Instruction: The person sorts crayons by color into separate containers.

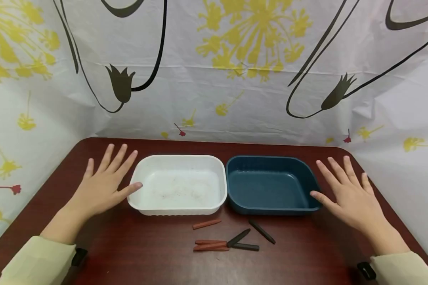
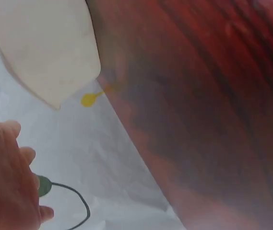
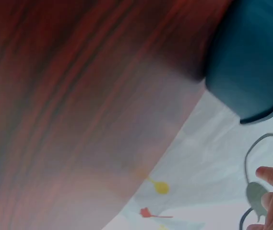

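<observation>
My left hand is spread with straight fingers beside the white tray, its thumb tip overlapping the left rim in the head view. Whether the thumb touches the rim I cannot tell. On the other side, my right hand is also spread, its thumb close to the right end of the dark blue tray. Neither hand holds anything. In front of the trays lie several short crayon-like sticks: a reddish-brown stick by itself, a black stick to its right, and a cluster of reddish-brown sticks and black sticks.
Both trays stand side by side on a dark red-brown table. A white sheet with yellow flowers and dark tulips hangs behind and along the sides. Black straps are at both wrists.
</observation>
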Motion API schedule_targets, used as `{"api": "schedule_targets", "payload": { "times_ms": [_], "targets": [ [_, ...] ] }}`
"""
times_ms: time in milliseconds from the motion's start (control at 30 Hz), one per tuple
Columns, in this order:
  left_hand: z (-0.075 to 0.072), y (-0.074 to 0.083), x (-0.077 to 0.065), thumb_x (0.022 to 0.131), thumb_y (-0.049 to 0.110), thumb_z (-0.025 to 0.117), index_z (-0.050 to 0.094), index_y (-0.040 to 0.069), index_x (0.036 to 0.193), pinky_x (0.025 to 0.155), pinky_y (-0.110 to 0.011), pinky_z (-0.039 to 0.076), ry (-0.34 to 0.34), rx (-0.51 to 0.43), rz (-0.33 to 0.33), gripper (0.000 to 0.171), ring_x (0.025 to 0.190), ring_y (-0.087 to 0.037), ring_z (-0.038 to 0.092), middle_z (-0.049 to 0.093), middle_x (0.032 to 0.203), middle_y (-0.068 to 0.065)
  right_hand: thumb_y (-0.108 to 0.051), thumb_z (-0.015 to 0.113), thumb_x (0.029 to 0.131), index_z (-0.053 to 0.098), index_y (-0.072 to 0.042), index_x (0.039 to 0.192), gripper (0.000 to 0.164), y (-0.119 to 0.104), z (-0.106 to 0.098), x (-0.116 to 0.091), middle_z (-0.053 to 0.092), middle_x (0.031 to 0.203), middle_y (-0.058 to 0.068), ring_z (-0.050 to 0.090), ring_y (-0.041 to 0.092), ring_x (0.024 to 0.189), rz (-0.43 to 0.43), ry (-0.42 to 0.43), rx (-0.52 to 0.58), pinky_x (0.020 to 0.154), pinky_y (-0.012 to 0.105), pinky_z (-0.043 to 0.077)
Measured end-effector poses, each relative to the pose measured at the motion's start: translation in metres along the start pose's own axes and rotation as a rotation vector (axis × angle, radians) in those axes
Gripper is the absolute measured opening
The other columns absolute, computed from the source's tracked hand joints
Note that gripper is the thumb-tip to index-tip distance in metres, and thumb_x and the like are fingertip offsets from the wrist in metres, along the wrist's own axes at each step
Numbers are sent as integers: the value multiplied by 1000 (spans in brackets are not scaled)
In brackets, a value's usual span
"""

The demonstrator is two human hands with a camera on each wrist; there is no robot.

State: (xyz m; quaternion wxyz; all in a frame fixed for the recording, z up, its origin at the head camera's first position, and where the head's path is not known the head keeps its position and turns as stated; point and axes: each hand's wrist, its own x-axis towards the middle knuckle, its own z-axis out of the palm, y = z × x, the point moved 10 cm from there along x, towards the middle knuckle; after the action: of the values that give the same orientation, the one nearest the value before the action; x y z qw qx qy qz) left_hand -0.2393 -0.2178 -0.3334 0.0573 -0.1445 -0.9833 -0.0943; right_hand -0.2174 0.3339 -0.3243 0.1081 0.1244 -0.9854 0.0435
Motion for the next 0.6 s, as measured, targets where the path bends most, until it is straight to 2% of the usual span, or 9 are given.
{"api": "schedule_targets", "payload": {
  "times_ms": [200,367,600],
  "targets": [
    [15,13,-1,94,66,50,1,32,161,112,-77,7,-61,-59,45,89,155,-27,-16,-7,169,-1,-52,62,93,15,-29,161,86,-30,-5,-5,11,169,3,-12,24,156,-71,39,-5,120,65,-6],
    [24,24,-1,93,66,51,0,30,161,114,-75,10,-119,-138,61,92,156,-32,-10,-7,169,-4,-49,65,92,21,-26,160,83,-58,-5,-12,15,168,3,-5,23,157,-145,70,8,122,65,4],
    [30,31,-1,93,67,51,1,25,162,115,-73,13,-143,-157,69,95,156,-32,-4,-4,169,-5,-44,70,89,32,-22,157,81,-97,-10,-16,24,166,2,6,24,157,-235,113,60,112,70,29]
  ]
}}
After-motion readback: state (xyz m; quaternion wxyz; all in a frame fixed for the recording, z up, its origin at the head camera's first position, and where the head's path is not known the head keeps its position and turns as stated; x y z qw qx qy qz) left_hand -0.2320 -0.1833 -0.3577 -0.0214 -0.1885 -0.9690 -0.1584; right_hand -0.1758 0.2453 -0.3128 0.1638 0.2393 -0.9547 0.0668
